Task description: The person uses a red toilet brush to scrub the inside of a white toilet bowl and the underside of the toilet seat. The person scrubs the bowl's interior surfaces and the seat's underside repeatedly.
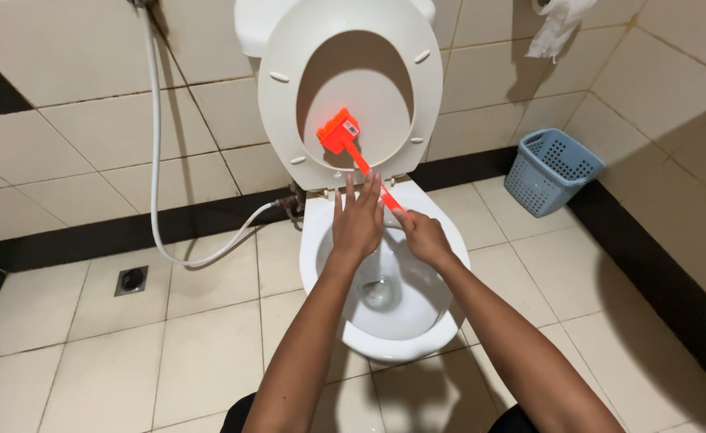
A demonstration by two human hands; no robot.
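The right hand [422, 235] closes around the orange plastic brush [351, 148]; the left hand [358, 218], fingers spread flat, holds nothing. That loose grip could drop the brush into the white ceramic toilet bowl [449, 325] (directly below).

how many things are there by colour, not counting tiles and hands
orange: 1, the brush
white: 3, the toilet, the hose, the paper roll
blue: 1, the basket
grey: 1, the floor drain
total: 6

blue basket [549, 170] by wall | white hose [157, 152] | floor drain [131, 280]
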